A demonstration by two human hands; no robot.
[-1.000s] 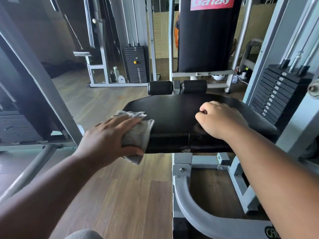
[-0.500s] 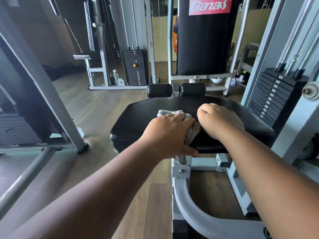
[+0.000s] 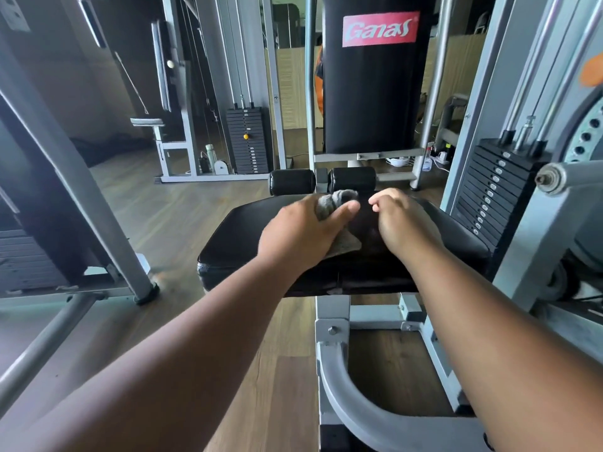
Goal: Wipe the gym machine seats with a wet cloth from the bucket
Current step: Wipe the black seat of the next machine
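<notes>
Grey, crumpled wet cloth (image 3: 339, 203) lying on the far middle part of the black padded vinyl seat (image 3: 235, 236) of the gym machine, bunched at its far end with one flat corner showing nearer the camera. The left hand (image 3: 303, 233) lies over the cloth, thumb and fingers curled round it in a clenching grip that presses it onto the seat. The right hand (image 3: 404, 223) rests on the seat just beside the cloth, its fingers bent inward and grasping nothing.

Two black cylindrical roller pads (image 3: 292, 181) stand side by side just beyond the far edge of the seat. Behind them rises one tall black upholstered back pad (image 3: 368, 93) bearing a red label with white lettering. Below the seat's near edge, the grey painted steel frame (image 3: 339, 324) runs down to the brown wood-plank floor (image 3: 182, 216).

Beside the seat, on the right hand's side, stands one black weight stack (image 3: 496, 190), close to the seat's edge. A second black weight stack (image 3: 249, 141) stands well beyond the seat, on the left hand's side. A grey slanted steel post (image 3: 81, 190) crosses the floor on that same side, apart from the seat.
</notes>
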